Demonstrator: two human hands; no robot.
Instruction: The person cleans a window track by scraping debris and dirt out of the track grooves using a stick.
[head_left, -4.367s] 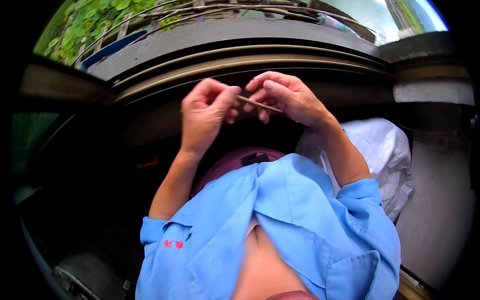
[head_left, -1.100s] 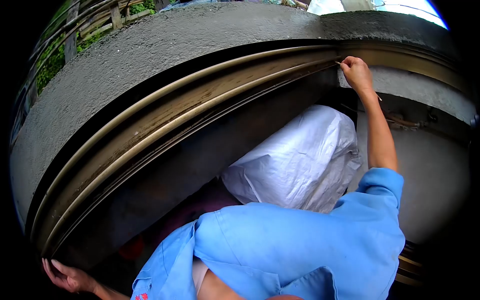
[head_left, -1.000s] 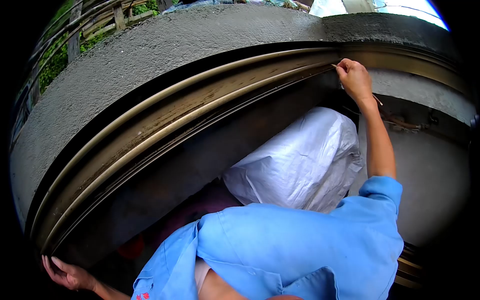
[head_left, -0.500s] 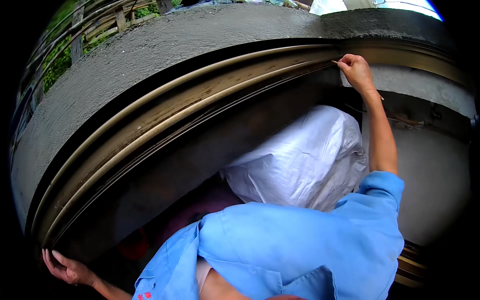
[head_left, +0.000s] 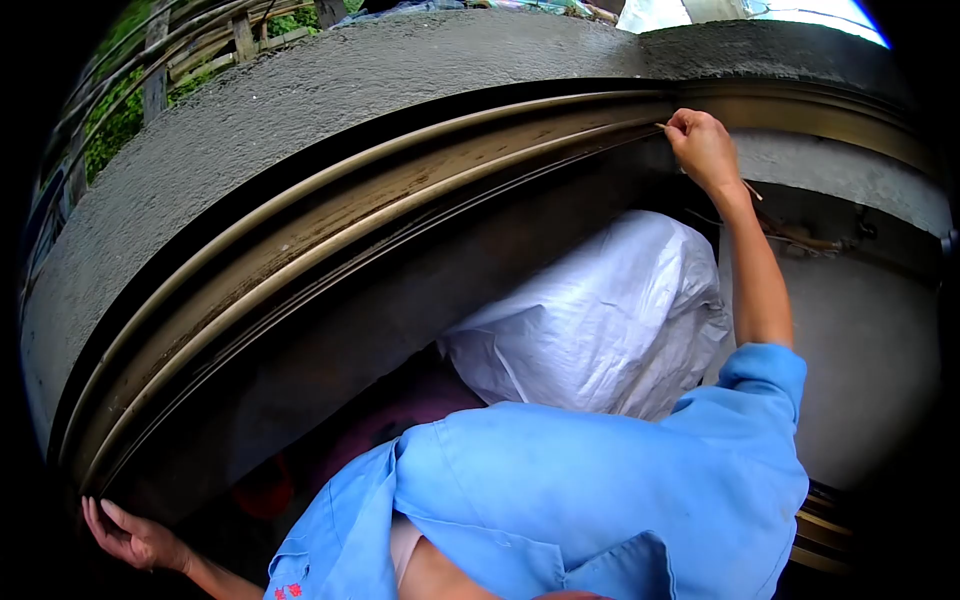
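A long metal window track with raised rails curves across the view, with dark dirt in its channel. At its far right end, my right hand is closed in a pinch on a thin stick. The stick's tip touches or nearly touches the rail, and its other end shows beyond the wrist. Down at the track's lower left end is my left hand, fingers stretched and thumb apart. Its fingertips rest on or beside the frame there; I cannot tell how firmly. Nothing shows in that hand.
A rough concrete ledge runs outside the track, with a wooden fence beyond. Below the track, a large white sack bulges beside my blue-sleeved arm. On the right is a grey wall with a pipe-like piece.
My right hand has shifted slightly left along the rail with the stick, and its wrist has turned a little. The left hand stays at the lower left end.
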